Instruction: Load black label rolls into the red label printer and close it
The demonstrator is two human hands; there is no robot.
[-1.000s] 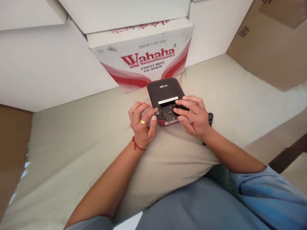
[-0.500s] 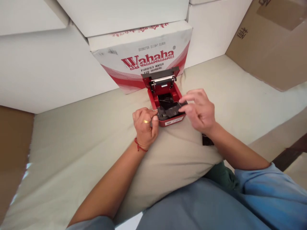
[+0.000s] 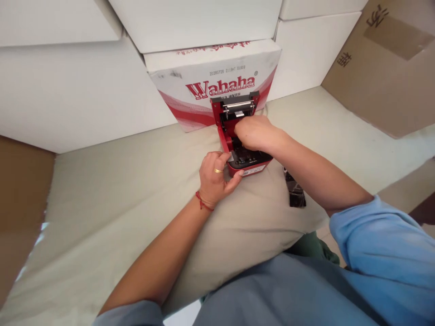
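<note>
A small red and black label printer [image 3: 248, 161] stands on the cloth with its lid [image 3: 234, 98] raised, showing the roller and silver bar inside. My left hand [image 3: 215, 174], with a gold ring and a red string at the wrist, grips the front left corner, its fingers along the side and its thumb at the front face. My right hand [image 3: 256, 132] reaches down into the printer's open body from the right. Its fingers are hidden inside, so what they touch or hold does not show.
Behind the printer stands a white and red Wahaha water carton [image 3: 217, 79], close to the lid. White boxes [image 3: 84, 90] line the back, and a brown carton [image 3: 384, 77] is at the right. A crumpled black piece [image 3: 296, 191] lies near my right forearm on the beige cloth [image 3: 136, 190].
My right hand has moved from the printer's front edge, where it pinched a dark strip, into the body. My left thumb has stretched along the front face. The view has shifted slightly.
</note>
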